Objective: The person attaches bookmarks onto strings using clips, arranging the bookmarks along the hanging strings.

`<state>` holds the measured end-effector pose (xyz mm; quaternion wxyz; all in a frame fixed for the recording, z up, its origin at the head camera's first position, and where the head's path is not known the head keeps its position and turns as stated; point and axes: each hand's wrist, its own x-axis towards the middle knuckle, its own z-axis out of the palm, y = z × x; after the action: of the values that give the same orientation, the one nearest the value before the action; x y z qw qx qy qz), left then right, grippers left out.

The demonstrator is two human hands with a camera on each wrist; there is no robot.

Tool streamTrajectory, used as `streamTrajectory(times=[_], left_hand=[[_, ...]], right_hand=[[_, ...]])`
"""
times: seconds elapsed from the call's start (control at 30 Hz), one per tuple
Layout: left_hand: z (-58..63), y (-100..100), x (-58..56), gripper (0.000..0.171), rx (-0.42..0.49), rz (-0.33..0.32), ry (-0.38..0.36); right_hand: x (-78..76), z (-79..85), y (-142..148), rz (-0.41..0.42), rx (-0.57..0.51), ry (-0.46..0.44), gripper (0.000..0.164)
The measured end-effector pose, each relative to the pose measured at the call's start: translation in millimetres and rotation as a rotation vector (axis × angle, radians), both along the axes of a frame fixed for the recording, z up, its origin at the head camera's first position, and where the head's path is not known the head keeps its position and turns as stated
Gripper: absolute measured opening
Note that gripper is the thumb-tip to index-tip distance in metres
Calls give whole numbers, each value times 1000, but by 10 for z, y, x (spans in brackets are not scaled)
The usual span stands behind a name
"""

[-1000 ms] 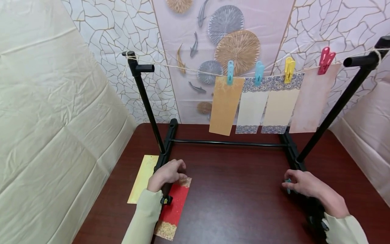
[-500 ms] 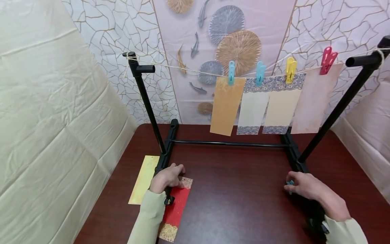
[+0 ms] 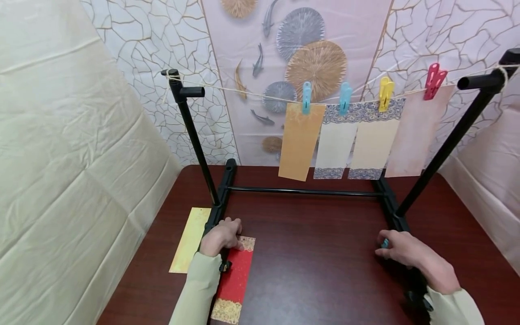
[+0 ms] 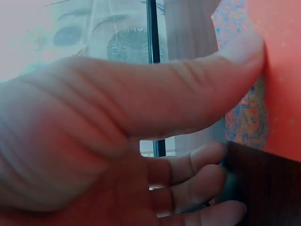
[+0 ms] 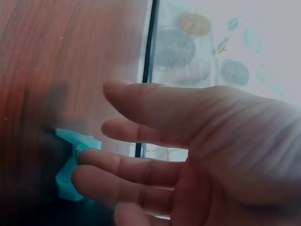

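Observation:
A red card with gold-patterned ends (image 3: pixel 235 275) lies on the table, partly under the rack's left foot. My left hand (image 3: pixel 221 237) is over its upper end; in the left wrist view the thumb (image 4: pixel 225 80) rests on the card, with the other fingers apart from the thumb. On the right, my right hand (image 3: pixel 406 248) is beside a teal clothespin (image 5: pixel 70 165) on the table. Its middle fingers reach the clothespin, or nearly so; contact is hard to tell. The thumb stands away from it, and nothing is pinched.
A yellow card (image 3: pixel 188 241) lies left of the black rack (image 3: pixel 304 191). Along the string (image 3: pixel 243 91), an orange card (image 3: pixel 301 142), a white card (image 3: pixel 335 144), a cream card (image 3: pixel 374 142) and a pink card (image 3: pixel 418 131) hang from clothespins above the brown table (image 3: pixel 317 253).
My left hand has come down towards me, and its thumb now lies on the red card's upper end. The right hand has moved slightly nearer to me beside the teal clothespin.

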<state>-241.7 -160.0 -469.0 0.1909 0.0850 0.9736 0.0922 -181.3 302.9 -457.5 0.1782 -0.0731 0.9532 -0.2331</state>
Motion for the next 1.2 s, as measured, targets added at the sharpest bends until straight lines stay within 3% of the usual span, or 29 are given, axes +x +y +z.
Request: streamTrajectory(times=[0.3, 0.5, 0.77, 1.2], left_hand=[[-13, 6, 15, 42, -15, 16, 43], [-18, 5, -10, 45, 5, 13, 27], [-30, -1, -53, 38, 43, -16, -28], [-20, 4, -47, 36, 45, -14, -37]], right_hand=[[-63, -104, -53, 133, 98, 154, 22], [-71, -134, -96, 153, 106, 184, 20], [-113, -130, -110, 209, 125, 211, 19], [-106, -147, -132, 161, 166, 260, 24]])
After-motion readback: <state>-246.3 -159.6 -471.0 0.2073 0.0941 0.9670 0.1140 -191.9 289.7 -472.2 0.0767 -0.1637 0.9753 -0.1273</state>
